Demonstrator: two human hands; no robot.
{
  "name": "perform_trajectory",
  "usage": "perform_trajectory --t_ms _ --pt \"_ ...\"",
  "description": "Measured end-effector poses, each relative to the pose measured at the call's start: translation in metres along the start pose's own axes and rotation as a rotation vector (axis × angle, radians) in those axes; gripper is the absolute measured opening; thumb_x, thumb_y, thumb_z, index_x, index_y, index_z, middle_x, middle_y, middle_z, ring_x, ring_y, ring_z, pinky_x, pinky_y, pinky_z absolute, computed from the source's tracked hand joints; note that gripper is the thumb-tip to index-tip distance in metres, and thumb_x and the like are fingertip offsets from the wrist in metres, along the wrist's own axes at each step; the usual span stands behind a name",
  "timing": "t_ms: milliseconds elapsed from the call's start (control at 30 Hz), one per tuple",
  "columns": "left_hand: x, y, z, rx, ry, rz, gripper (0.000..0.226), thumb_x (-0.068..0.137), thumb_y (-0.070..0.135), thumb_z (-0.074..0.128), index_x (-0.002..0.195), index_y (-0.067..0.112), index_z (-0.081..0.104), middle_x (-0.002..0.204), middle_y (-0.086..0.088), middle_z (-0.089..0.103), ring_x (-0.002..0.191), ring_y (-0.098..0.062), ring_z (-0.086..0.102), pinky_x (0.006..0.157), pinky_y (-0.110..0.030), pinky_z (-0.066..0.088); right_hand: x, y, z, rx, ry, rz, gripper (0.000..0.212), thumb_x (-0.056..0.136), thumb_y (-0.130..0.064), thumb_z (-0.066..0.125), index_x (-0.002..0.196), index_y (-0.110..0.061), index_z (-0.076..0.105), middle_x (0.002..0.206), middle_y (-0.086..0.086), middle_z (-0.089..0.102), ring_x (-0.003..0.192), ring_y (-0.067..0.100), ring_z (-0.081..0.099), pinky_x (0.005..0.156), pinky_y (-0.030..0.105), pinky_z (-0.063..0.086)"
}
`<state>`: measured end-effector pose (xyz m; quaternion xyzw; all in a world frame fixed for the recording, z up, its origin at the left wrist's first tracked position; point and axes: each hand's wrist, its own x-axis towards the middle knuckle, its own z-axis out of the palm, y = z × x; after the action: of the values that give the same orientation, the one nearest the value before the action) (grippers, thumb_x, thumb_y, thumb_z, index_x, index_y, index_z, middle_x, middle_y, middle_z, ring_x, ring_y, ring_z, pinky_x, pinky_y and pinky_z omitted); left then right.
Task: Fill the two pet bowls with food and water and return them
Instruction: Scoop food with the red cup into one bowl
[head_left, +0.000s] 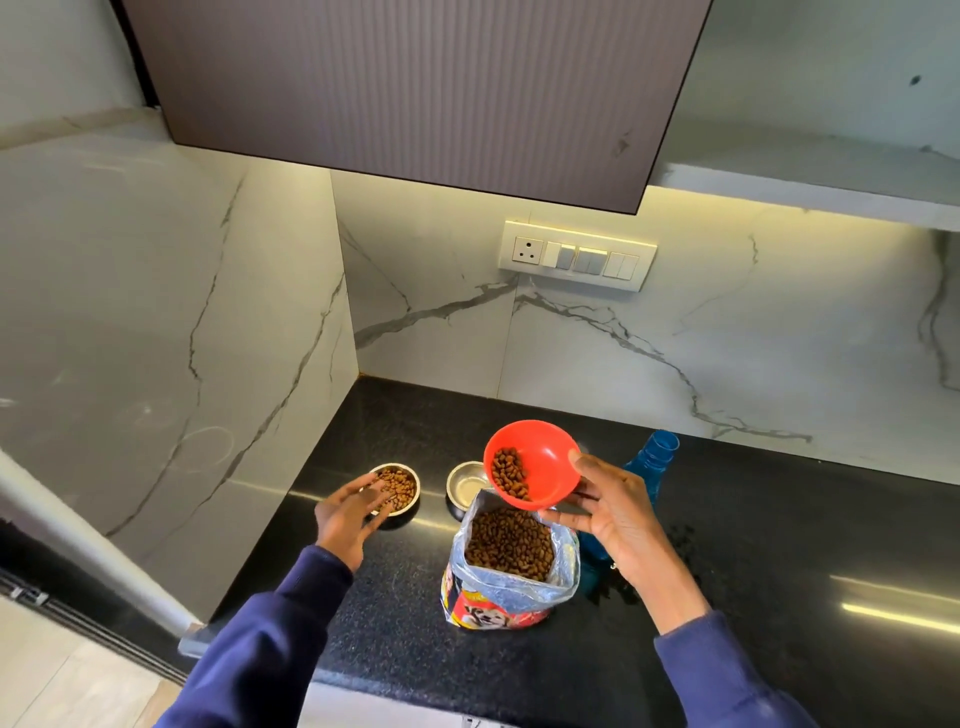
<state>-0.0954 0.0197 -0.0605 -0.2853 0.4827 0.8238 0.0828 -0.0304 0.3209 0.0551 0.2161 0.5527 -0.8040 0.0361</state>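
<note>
Two steel pet bowls stand on the black counter (727, 597). The left bowl (402, 486) holds brown kibble; the right bowl (464, 487) looks empty. My left hand (350, 512) hovers over the near edge of the left bowl, fingers spread, holding nothing. My right hand (615, 512) grips a red plastic bowl (540, 465) tilted toward me, with kibble in it, just above the open kibble bag (511, 566). A blue water bottle (652, 462) without a cap stands behind my right hand, partly hidden.
Marble walls close the counter at the back and left. A switch panel (576, 254) sits on the back wall, and a dark cabinet (415, 88) hangs overhead. The counter's front edge runs below the bag; floor (62, 680) lies at lower left.
</note>
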Motion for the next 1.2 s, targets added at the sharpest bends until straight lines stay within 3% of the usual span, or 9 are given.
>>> perform_trajectory --t_ms 67,200,367,500,633,867,933,1067,1200 --pt "-0.022 0.008 0.014 0.084 -0.091 0.072 0.032 0.096 0.005 0.058 0.127 -0.002 0.061 0.123 -0.021 0.068 0.116 -0.035 0.064 0.105 -0.048 0.049 -0.003 -0.007 -0.004 -0.018 -0.021 -0.025 0.036 0.080 -0.020 0.076 0.112 -0.008 0.068 0.120 0.027 0.067 0.098 0.041 0.073 0.063 0.047 0.064" --pt "-0.052 0.008 0.032 0.325 -0.233 0.139 0.026 0.094 0.009 0.068 0.119 0.004 0.068 0.116 -0.017 0.074 0.109 -0.033 0.071 0.084 -0.038 0.059 -0.006 -0.014 -0.014 -0.032 -0.061 -0.057 0.040 0.078 -0.023 0.079 0.113 -0.009 0.068 0.120 0.025 0.067 0.090 0.036 0.077 0.062 0.045 0.064" --pt "-0.073 -0.012 0.054 0.685 -0.303 0.104 0.015 0.094 0.017 0.068 0.107 0.011 0.073 0.103 -0.005 0.073 0.100 -0.020 0.067 0.085 -0.039 0.058 -0.004 -0.011 -0.026 -0.217 -0.028 -0.117 0.036 0.087 -0.019 0.077 0.122 -0.012 0.071 0.117 0.018 0.071 0.091 0.036 0.076 0.066 0.049 0.065" --pt "-0.074 -0.026 0.063 0.959 -0.309 0.075 0.034 0.081 0.032 0.079 0.110 0.014 0.075 0.102 -0.006 0.078 0.098 -0.022 0.074 0.089 -0.047 0.061 0.000 0.006 -0.031 -0.471 0.005 -0.225 0.047 0.087 -0.019 0.079 0.132 -0.013 0.067 0.106 0.005 0.073 0.090 0.018 0.074 0.068 0.049 0.065" --pt "-0.076 -0.031 0.067 0.991 -0.248 0.124 0.011 0.090 0.016 0.073 0.098 0.011 0.079 0.095 -0.010 0.079 0.090 -0.024 0.077 0.081 -0.045 0.064 0.004 0.021 -0.035 -0.529 -0.005 -0.241 0.050 0.087 -0.019 0.079 0.136 -0.014 0.065 0.097 -0.005 0.070 0.085 0.014 0.074 0.067 0.047 0.065" --pt "-0.079 -0.039 0.062 0.909 -0.208 0.108 0.016 0.092 0.021 0.072 0.103 0.010 0.077 0.095 -0.010 0.079 0.077 -0.018 0.076 0.068 -0.031 0.064 0.006 0.022 -0.039 -0.377 -0.002 -0.113 0.044 0.089 -0.016 0.077 0.132 -0.013 0.067 0.107 0.007 0.072 0.087 0.021 0.073 0.074 0.057 0.063" --pt "-0.078 -0.044 0.060 0.848 -0.221 0.111 0.019 0.093 0.021 0.071 0.103 0.007 0.077 0.096 -0.011 0.079 0.080 -0.019 0.076 0.069 -0.032 0.064 0.007 0.022 -0.041 -0.454 -0.002 -0.192 0.047 0.088 -0.015 0.078 0.133 -0.014 0.066 0.116 0.012 0.073 0.089 0.018 0.074 0.070 0.050 0.065" --pt "-0.077 -0.048 0.053 0.714 -0.252 0.073 0.028 0.092 0.022 0.072 0.113 0.002 0.072 0.100 -0.015 0.079 0.090 -0.027 0.077 0.074 -0.036 0.065 0.006 0.025 -0.042 -0.820 -0.053 -0.467 0.054 0.085 -0.029 0.081 0.136 -0.020 0.064 0.116 -0.008 0.068 0.089 -0.003 0.065 0.064 0.010 0.055" --pt "-0.076 -0.049 0.047 0.662 -0.283 0.050 0.028 0.092 0.022 0.073 0.111 0.002 0.074 0.102 -0.016 0.078 0.097 -0.032 0.076 0.083 -0.043 0.063 0.003 0.033 -0.035 -1.025 -0.087 -0.612 0.061 0.082 -0.032 0.083 0.139 -0.027 0.061 0.117 -0.008 0.063 0.099 0.004 0.060 0.071 0.001 0.048"
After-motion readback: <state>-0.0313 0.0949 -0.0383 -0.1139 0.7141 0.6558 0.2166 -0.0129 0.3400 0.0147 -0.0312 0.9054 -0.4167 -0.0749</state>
